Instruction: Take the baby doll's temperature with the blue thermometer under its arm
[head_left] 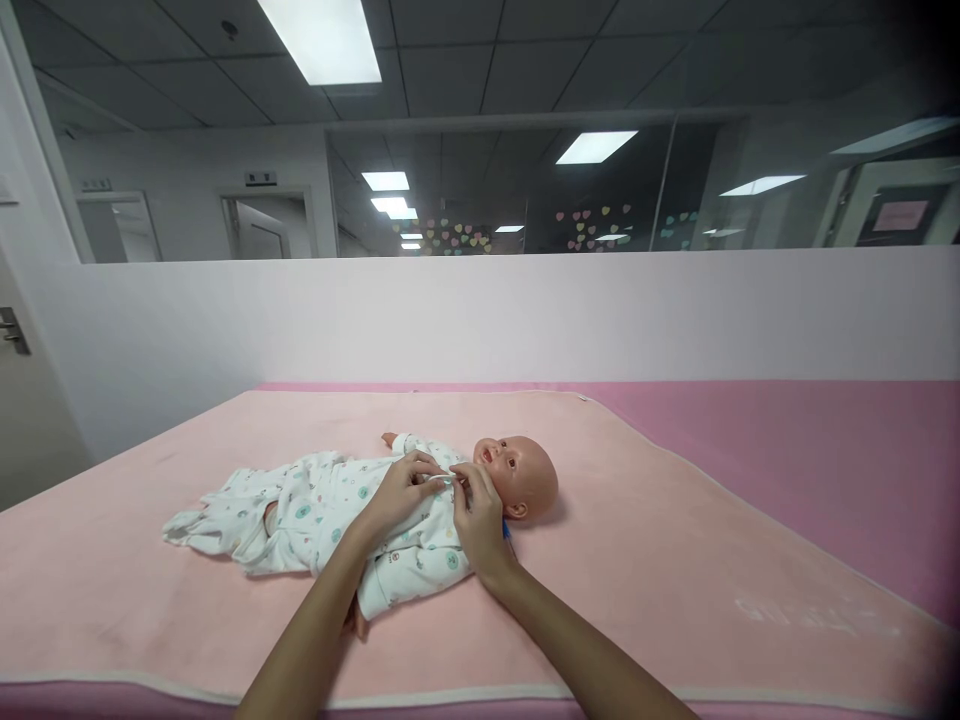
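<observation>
A baby doll [525,475] lies on its back, its bald head to the right and its legs to the left. It wears a white baby outfit [330,500] with small coloured prints. Over the doll's upper chest, my left hand [405,490] has its fingers closed on one end of a thin white strip [442,477]. My right hand [478,515], just below the doll's chin, pinches the strip's other end. Whether the strip is part of the outfit, I cannot tell. A bit of blue [507,530] shows beside my right wrist.
Under the doll spreads a peach-pink blanket [675,560] with a pale edge, on a darker pink padded surface [825,460]. Behind it stands a white low wall [525,315] with glass above. A door with a handle [13,330] is at the far left.
</observation>
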